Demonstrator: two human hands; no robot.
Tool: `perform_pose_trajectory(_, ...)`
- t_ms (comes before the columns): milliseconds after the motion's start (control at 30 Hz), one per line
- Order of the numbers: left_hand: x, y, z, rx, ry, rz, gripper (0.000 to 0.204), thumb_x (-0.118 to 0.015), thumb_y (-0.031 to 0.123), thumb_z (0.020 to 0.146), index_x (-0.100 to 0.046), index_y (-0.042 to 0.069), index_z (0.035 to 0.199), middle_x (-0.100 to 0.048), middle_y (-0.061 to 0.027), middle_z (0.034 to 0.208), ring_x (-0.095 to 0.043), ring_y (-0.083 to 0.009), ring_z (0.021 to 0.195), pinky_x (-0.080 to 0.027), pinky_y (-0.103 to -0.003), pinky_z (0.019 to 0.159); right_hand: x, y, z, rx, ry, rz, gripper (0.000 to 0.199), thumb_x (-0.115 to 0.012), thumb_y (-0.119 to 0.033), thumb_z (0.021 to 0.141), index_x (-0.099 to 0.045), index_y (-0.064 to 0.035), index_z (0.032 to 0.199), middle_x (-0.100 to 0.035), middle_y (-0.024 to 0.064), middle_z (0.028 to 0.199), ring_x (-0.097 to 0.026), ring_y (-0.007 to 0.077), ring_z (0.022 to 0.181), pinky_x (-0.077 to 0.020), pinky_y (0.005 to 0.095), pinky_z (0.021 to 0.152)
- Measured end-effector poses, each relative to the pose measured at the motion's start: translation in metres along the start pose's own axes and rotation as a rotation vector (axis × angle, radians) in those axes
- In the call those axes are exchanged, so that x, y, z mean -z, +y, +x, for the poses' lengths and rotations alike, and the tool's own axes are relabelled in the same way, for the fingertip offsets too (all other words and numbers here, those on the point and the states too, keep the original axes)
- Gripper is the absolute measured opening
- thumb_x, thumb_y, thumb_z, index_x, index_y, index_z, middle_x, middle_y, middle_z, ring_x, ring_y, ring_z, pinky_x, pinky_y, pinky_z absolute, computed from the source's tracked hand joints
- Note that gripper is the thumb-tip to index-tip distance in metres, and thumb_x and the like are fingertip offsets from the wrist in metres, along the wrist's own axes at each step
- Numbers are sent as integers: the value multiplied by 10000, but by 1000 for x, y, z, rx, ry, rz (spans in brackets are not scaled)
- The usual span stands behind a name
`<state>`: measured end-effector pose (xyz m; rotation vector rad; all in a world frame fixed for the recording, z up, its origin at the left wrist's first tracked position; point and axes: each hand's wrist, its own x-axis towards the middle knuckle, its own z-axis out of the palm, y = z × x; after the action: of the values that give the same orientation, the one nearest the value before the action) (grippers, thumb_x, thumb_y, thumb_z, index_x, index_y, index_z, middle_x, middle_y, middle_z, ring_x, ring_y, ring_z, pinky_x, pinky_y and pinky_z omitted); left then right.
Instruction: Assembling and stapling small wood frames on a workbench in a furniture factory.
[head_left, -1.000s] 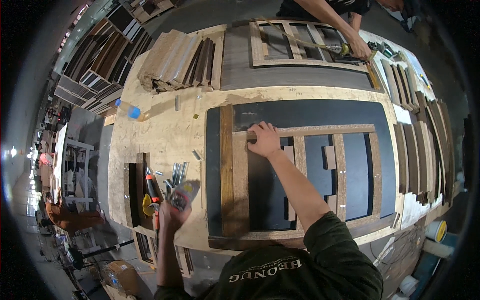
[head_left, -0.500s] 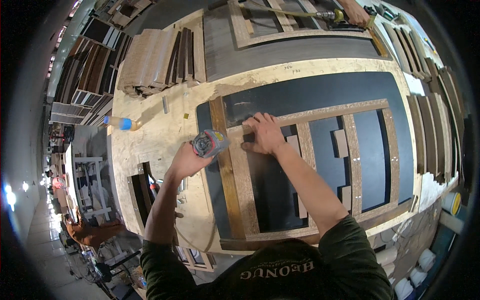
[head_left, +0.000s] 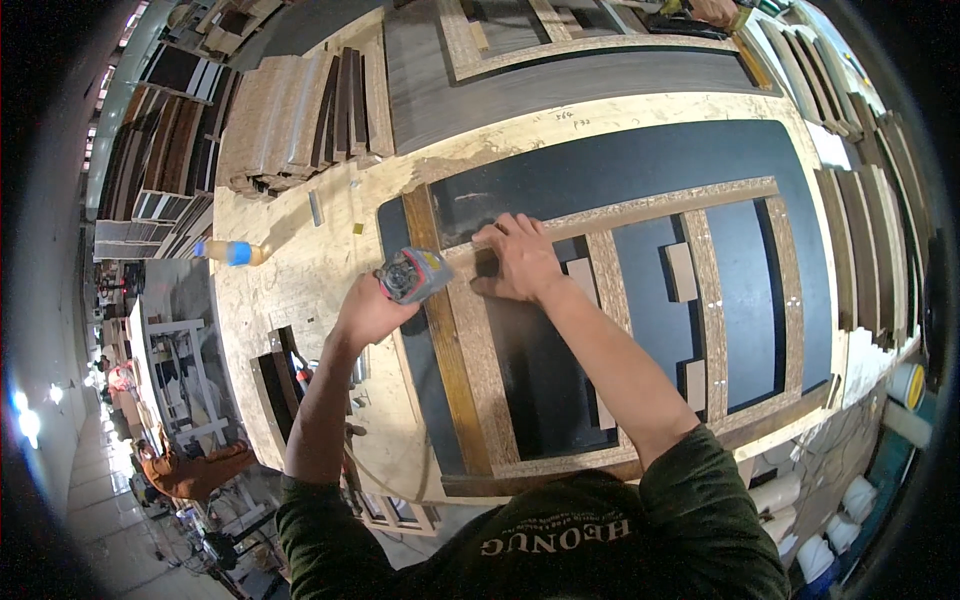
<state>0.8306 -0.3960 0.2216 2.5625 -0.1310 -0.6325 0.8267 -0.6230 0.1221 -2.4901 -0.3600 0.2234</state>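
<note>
My left hand [head_left: 374, 312] grips a grey and red nail gun [head_left: 415, 276], its nose over the brown wooden strip [head_left: 449, 350] beside the left end of a chipboard frame [head_left: 486, 372]. My right hand [head_left: 522, 262] holds the upper left corner of that frame, fingers bent over the top rail and thumb on the inner side. Underneath lies a dark panel [head_left: 720, 160] with rounded corners. Small wooden blocks [head_left: 681, 272] sit against the frame's crossbars. The nose tip of the nail gun is hard to make out.
On the pale plywood table [head_left: 290, 290] are stacked boards [head_left: 285, 120] and a bottle with a blue label [head_left: 235, 252]. Another panel and frame [head_left: 590, 45] lie at the far side, near another person's hand [head_left: 715, 12]. More boards [head_left: 850, 245] stand at right.
The whole view has shifted slightly, with far things moving up and left. The nail gun has tilted a little in my left hand. My right hand stays on the frame corner.
</note>
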Motion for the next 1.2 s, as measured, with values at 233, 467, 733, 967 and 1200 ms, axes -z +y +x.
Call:
perform_pose_trajectory(233, 4, 4, 1, 110, -16, 53, 351, -734, 254, 701, -657, 8, 939, -672, -159, 771, -677, -238, 731, -509, -327, 664, 0, -1, 1, 3, 20, -1, 627, -772, -455, 653, -552, -180, 1172, -500, 80, 1134, -439, 263, 1156, -316, 402, 1017)
perform_pose_trajectory(467, 7, 13, -3, 48, -19, -114, 307, -726, 185, 744, -663, 2, 982, -697, -101, 844, -645, -114, 807, -503, -303, 700, -12, 2, 4, 22, 97, 24, 614, -780, -437, 614, -560, -183, 1128, -504, 87, 1095, -459, 281, 1103, -329, 421, 994)
perform_pose_trajectory(733, -1, 21, 3, 79, -47, -64, 292, -733, 154, 746, -669, 11, 992, -701, -100, 869, -631, -95, 838, -503, -292, 726, -10, 3, 1, 39, 109, 51, 625, -780, -432, 614, -566, -169, 1139, -505, 85, 1104, -456, 282, 1109, -324, 416, 998)
perform_pose_trajectory(967, -3, 12, 5, -16, -20, -51, 313, -745, 168, 746, -669, 10, 1005, -707, -105, 894, -642, -107, 855, -510, -293, 735, -8, -1, 2, 21, 79, 35, 623, -779, -435, 621, -563, -170, 1142, -503, 86, 1123, -451, 278, 1119, -324, 413, 999)
perform_pose_trajectory(1200, -1, 28, 8, -30, -52, -32, 315, -743, 162, 753, -666, 8, 1018, -707, -90, 939, -651, -128, 898, -512, -287, 744, -8, 2, 3, 17, 86, 29, 627, -782, -443, 615, -566, -175, 1139, -506, 90, 1098, -449, 276, 1123, -325, 407, 1001)
